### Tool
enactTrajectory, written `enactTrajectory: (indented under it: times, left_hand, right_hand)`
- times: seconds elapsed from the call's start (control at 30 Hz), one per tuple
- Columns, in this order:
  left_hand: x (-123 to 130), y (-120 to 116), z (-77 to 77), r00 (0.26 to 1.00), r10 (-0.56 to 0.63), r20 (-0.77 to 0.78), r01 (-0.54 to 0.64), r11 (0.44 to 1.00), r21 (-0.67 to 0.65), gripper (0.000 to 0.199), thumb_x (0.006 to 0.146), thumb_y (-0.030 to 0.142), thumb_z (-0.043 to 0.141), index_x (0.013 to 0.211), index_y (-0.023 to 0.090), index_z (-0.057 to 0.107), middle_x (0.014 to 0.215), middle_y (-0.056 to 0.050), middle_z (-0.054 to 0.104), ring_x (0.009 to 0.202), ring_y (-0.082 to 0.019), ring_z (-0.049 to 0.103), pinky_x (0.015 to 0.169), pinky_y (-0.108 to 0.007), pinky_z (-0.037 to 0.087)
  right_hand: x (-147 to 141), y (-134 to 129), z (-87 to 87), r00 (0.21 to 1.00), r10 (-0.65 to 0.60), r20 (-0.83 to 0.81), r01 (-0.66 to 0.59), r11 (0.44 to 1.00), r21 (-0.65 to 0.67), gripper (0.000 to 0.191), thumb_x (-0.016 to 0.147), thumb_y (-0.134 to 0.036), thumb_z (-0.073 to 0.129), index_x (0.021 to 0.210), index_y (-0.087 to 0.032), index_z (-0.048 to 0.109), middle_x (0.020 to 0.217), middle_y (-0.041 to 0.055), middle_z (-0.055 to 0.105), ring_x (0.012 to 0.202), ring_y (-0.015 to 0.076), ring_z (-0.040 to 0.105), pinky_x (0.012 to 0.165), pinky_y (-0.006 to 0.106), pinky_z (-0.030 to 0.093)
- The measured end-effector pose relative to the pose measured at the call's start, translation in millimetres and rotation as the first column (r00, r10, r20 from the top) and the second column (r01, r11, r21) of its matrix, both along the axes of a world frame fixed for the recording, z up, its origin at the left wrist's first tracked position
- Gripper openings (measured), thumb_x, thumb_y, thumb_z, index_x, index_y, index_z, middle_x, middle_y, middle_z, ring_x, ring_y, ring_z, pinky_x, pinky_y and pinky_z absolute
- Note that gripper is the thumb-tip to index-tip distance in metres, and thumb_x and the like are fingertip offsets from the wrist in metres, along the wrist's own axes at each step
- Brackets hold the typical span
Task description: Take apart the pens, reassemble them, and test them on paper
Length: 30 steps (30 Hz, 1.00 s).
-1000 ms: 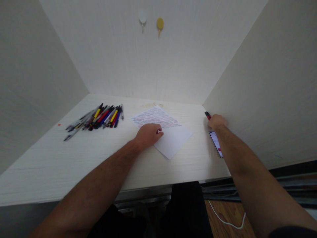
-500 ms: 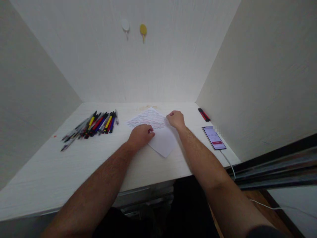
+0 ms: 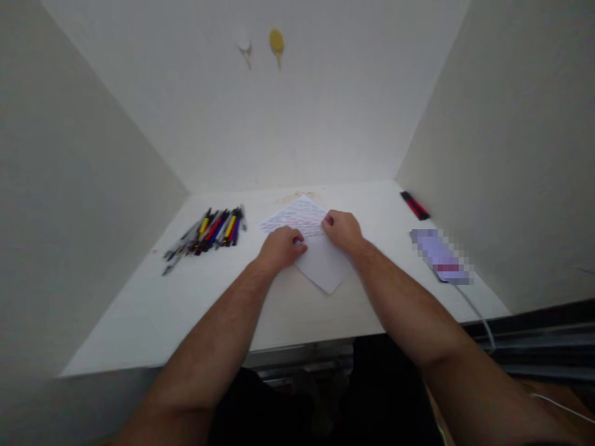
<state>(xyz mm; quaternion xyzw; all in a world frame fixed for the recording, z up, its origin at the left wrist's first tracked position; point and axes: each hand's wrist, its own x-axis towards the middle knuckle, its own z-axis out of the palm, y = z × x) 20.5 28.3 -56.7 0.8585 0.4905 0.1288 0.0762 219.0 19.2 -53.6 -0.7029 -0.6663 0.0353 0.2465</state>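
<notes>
"As the two forearms reach over the white desk (image 3: 199, 310), what are the hands doing?"

"They're both at the paper (image 3: 328, 266), which lies at the middle of the desk with one corner pointing at the person. The left hand (image 3: 283, 248) rests at its left side, fingers loosely curled, partly open, with a small gap between thumb and forefinger."

"And the other?"

"The right hand (image 3: 343, 230) is over the paper's right side, more tightly curled, thumb close to the bent forefinger. I can't tell from here whether it's pinching the sheet or just touching it."

"Is there anything on the paper?"

"Rows of bluish and reddish marks across the far part, too blurred to read. The near part, below the hands, is plain."

"What's that heap off to the left?"

"A pile of pens (image 3: 214, 232), some clear or grey, others yellow, red, blue and black, well apart from the left hand. On the far right there are some red-and-black pens (image 3: 414, 205), close to the side wall."

"Then the phone (image 3: 441, 255)?"

"Nearer than those pens, its screen blocked out in squares, with a white cable (image 3: 478, 313) running off the desk's edge."
</notes>
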Motion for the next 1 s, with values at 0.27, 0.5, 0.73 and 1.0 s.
enactTrajectory:
  times: [0.27,0.5,0.73,1.0]
  left_hand:
    - [-0.5,-2.4,-1.0,0.998,-0.012,0.056,0.013,1.0,-0.016,0.022,0.08,0.035,0.061,0.092,0.02,0.073,0.091,-0.006,0.071,0.083,-0.019,0.062,0.076,-0.03,0.047]
    - [-19.5,11.5,6.0,0.956,0.267,0.125,-0.277,0.958,0.073,0.019,0.085,0.029,0.056,0.086,0.019,0.072,0.091,-0.008,0.071,0.085,-0.02,0.063,0.077,-0.031,0.047]
    - [-78.8,35.4,16.3,0.702,0.693,0.164,-0.711,0.695,0.106,0.02,0.082,0.028,0.06,0.097,0.018,0.07,0.103,-0.014,0.07,0.097,-0.027,0.061,0.084,-0.037,0.047]
    - [-96.6,34.6,18.9,0.598,0.785,0.163,-0.791,0.611,-0.039,0.016,0.081,0.021,0.061,0.095,0.017,0.068,0.104,-0.014,0.069,0.098,-0.028,0.062,0.086,-0.041,0.045]
  right_hand:
    - [-0.5,2.0,-8.5,1.0,0.004,0.03,-0.005,1.0,0.013,0.023,0.082,-0.031,0.05,0.078,-0.02,0.07,0.079,0.0078,0.072,0.069,0.0193,0.061,0.061,0.029,0.036]
    - [0.5,0.1,-7.7,1.0,0.0,0.002,0.0,0.999,0.04,0.023,0.082,-0.032,0.052,0.077,-0.02,0.07,0.079,0.0076,0.072,0.069,0.0185,0.06,0.062,0.029,0.037]
    - [0.7,0.5,-9.4,1.0,0.01,-0.006,-0.009,0.999,0.047,0.021,0.08,-0.032,0.052,0.076,-0.021,0.069,0.078,0.0073,0.072,0.07,0.0194,0.061,0.063,0.03,0.038]
    - [-0.5,0.3,-8.7,1.0,0.004,-0.015,-0.003,0.999,0.035,0.021,0.08,-0.032,0.051,0.075,-0.021,0.069,0.078,0.007,0.072,0.07,0.0187,0.06,0.064,0.03,0.039]
